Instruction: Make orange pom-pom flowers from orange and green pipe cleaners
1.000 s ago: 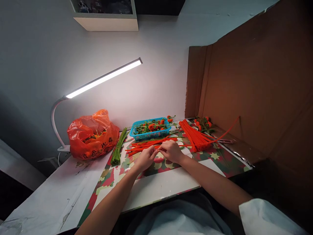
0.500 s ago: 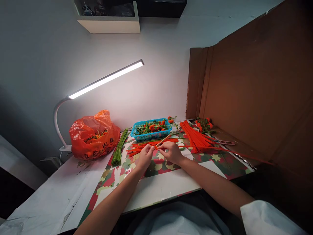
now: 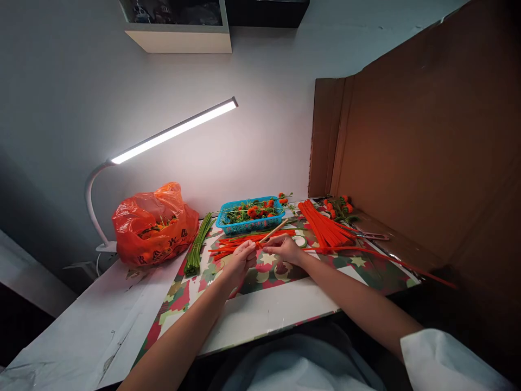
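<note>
Near the middle of the table, my left hand (image 3: pixel 243 257) pinches a small orange fuzzy piece at the lower end of a thin wooden stick (image 3: pixel 275 230). The stick slants up to the right. My right hand (image 3: pixel 284 247) is closed at the same piece, fingertips close to the left ones, with a long orange strip (image 3: pixel 378 252) trailing from it to the right past the table edge. Behind the hands lie loose orange strips (image 3: pixel 228 247). The exact wrap at the fingertips is too small to make out.
A blue basket (image 3: pixel 228 227) holds orange flowers. An orange plastic bag (image 3: pixel 154 233), green stems (image 3: pixel 198 247) and a clamp lamp (image 3: pixel 95 212) stand left. Right are bundled orange strips (image 3: pixel 325 228), flowers (image 3: pixel 340 209), pink-handled scissors (image 3: pixel 376 237) and a cardboard wall (image 3: pixel 423 136).
My left hand has turned slightly, its fingers more curled. The right hand has shifted a little, and the trailing orange strip hangs lower. The whole view has moved slightly.
</note>
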A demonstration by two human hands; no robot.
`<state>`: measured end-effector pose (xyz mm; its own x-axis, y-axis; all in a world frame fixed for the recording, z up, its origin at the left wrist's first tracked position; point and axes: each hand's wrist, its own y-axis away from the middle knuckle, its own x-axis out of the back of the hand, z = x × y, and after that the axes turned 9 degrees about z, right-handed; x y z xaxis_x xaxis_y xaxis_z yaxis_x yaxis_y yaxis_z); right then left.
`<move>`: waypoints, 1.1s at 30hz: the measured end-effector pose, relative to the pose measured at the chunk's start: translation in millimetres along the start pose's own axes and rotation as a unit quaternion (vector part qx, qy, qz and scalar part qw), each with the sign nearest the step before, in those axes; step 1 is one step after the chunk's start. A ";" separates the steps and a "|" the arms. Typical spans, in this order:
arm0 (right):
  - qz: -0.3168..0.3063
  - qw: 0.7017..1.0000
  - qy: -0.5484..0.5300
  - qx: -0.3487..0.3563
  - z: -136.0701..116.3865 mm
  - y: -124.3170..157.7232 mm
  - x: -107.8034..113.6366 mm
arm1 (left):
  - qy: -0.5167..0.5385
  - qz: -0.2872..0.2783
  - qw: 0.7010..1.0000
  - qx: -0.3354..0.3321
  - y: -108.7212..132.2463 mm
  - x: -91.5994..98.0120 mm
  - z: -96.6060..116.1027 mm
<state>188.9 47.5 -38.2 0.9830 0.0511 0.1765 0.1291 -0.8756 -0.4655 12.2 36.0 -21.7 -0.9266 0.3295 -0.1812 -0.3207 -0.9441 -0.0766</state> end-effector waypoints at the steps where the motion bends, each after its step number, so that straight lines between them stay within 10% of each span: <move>1: -0.014 1.000 -0.006 -0.010 -0.5 0.0 1.8 | 0.000 -0.014 1.000 0.006 0.8 0.1 1.6; 12: -0.064 0.997 0.032 -0.027 -11.7 3.0 14.5 | -0.118 -0.144 0.981 0.052 3.4 16.4 13.6; 33: -0.059 0.989 0.105 0.090 -11.6 5.0 12.6 | -0.284 -0.181 0.941 0.021 3.3 21.9 23.1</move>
<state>200.4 38.2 -28.2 0.9127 0.0306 0.4074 0.2823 -0.7681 -0.5747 -13.7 39.8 -3.3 -0.7062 0.5815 0.4040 -0.6329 -0.7742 0.0078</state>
